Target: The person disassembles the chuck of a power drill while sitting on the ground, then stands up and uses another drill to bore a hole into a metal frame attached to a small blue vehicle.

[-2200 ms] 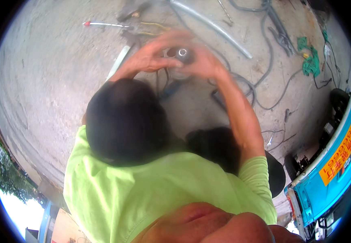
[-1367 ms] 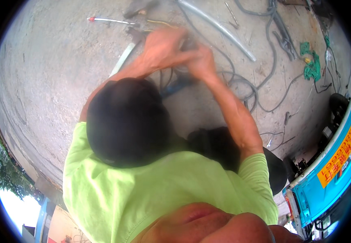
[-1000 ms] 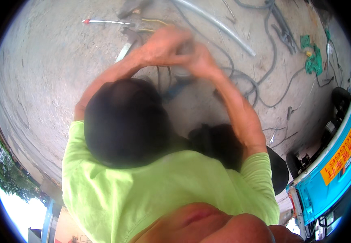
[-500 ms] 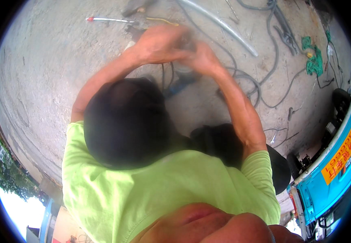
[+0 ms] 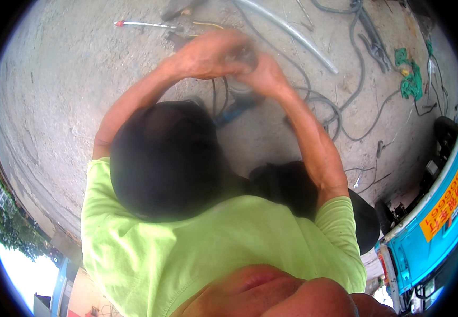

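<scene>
In front of my knees, both hands meet over the concrete floor. My left hand (image 5: 216, 55) is closed, its fingers curled over a dark, rounded piece (image 5: 248, 56); its kind is hard to make out through the blur. My right hand (image 5: 265, 76) is closed against the same piece from the other side, its fingertips partly hidden. Below the hands on the floor lies a blue-bodied tool (image 5: 232, 113) with a grey rounded end (image 5: 244, 92), partly covered by my right hand. Two dark cables (image 5: 219, 95) run beside it.
A clear hose (image 5: 297, 37) lies beyond my hands, with grey cables (image 5: 357, 74) looping to the right. A red-tipped rod (image 5: 144, 24) is at the far left. Pliers-like clamp (image 5: 374, 47) and green cloth (image 5: 411, 79) lie right. A blue vehicle (image 5: 430, 248) stands at lower right.
My left hand has turned and shifted slightly, showing more of the dark piece. My right hand stays nearly in place; the floor items have not moved.
</scene>
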A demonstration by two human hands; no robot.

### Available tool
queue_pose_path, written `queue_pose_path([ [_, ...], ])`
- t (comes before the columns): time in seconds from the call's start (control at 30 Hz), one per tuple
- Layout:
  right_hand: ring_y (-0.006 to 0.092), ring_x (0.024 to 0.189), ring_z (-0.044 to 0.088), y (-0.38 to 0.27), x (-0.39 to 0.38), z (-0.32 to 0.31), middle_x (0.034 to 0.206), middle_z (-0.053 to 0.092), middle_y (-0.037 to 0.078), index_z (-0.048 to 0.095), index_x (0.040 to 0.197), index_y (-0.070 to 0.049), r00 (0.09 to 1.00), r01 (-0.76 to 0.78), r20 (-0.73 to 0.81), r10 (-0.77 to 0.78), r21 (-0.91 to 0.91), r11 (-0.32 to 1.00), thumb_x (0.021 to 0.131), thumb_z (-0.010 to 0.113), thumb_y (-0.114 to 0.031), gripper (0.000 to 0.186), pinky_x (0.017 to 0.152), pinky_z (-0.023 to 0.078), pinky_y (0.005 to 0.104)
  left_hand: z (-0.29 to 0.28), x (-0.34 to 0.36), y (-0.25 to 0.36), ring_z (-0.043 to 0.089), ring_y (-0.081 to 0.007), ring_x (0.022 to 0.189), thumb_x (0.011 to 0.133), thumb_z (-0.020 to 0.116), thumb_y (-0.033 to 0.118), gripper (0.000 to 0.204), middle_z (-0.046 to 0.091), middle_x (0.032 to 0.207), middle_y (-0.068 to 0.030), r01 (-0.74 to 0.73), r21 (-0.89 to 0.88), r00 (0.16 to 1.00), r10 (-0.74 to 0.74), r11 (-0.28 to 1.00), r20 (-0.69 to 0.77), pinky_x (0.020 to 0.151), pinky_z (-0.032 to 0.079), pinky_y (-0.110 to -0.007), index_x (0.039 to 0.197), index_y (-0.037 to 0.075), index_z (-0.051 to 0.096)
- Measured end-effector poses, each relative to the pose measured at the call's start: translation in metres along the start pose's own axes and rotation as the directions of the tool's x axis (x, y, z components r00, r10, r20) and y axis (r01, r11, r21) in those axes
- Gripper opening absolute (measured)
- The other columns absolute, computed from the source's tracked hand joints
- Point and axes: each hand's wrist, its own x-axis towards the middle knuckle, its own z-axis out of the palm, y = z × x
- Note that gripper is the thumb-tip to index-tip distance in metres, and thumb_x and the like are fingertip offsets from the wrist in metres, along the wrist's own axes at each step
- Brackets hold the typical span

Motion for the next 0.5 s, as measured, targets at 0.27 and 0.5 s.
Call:
queue_pose_path([
  [0.27,0.0355,0.101,0.07,-0.001,0.001,0.003,0.105,0.072,0.021,0.066,0.122,-0.005,1.0,-0.01,-0.029,0.01,-0.008,1.0,0.074,0.082,-0.031,0.057,0.088,0.054,0.0427,0.013,-0.003,0.001,0.065,-0.0374,0.102,0.085,0.074,0.043,0.049,0.068,0.114,-0.0169,0.159,0.089,0.979,-0.146,0.983,-0.139,0.089,0.052,-0.046,0.115,0.005,0.068],
  [0.5,0.0326,0.095,0.071,-0.01,0.0,0.0,0.102,0.073,0.018,0.07,0.113,-0.006,0.997,-0.072,-0.007,0.072,0.0,0.997,0.076,0.077,-0.028,0.043,0.085,0.054,0.0403,0.01,-0.009,-0.016,0.065,-0.0331,0.095,0.088,0.073,0.022,0.026,0.067,0.101,-0.0129,-0.122,-0.301,0.956,0.031,0.946,-0.291,0.083,0.052,-0.042,0.106,0.004,0.069],
])
